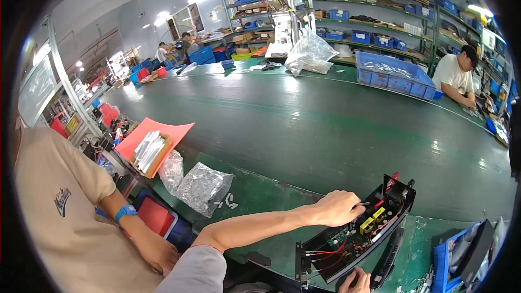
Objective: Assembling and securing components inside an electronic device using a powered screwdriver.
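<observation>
An open black metal case [388,222] lies at the lower right, holding a circuit board, yellow-wrapped transformers [372,222], red wires and red and black terminals at its far end; it looks like a power inverter. My left hand [337,209] reaches over its left wall, closed in a pinch on a small shiny metal piece [363,204]. At the lower edge, my right hand [355,282] has its curled fingers against the near wall of the case, partly cut off by the picture. Beside the case on the right lies a black electric screwdriver [388,263].
A clear bag of small parts [203,189] and a carton of silvery strips [151,152] stand to the left. A co-worker in a beige shirt [76,211] sits there. At right is a blue bin [450,260]; beyond runs a green conveyor belt [304,125] with a blue crate [391,76].
</observation>
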Available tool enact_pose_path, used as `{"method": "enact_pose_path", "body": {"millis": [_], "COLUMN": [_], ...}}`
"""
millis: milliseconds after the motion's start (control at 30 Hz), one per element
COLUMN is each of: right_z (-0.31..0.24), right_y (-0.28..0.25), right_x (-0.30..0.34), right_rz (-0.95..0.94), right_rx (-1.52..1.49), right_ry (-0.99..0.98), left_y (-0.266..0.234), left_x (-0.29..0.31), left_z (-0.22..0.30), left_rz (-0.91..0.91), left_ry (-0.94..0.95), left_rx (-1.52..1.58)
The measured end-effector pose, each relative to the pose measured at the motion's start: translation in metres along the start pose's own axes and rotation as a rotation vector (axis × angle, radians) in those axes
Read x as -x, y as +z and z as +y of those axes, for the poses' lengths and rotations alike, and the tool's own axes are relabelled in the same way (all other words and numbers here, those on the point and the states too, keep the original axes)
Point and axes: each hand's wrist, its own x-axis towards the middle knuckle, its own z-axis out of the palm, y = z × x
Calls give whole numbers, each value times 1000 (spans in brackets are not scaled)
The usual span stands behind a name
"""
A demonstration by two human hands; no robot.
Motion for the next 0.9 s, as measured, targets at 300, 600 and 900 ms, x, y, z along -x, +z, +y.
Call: {"method": "enact_pose_path", "body": {"millis": [300,600,900], "right_z": [24,26,23], "right_y": [27,22,26], "right_x": [-11,-6,-6], "right_rz": [-8,7,27], "right_rx": [-103,-82,-81], "right_ry": [-23,-36,-45], "left_y": [-18,-12,-18], "left_x": [-4,-6,-1], "left_z": [6,15,9], "left_rz": [31,-11,-2], "left_ry": [-41,-26,14], "left_rx": [-128,-161,-228]}}
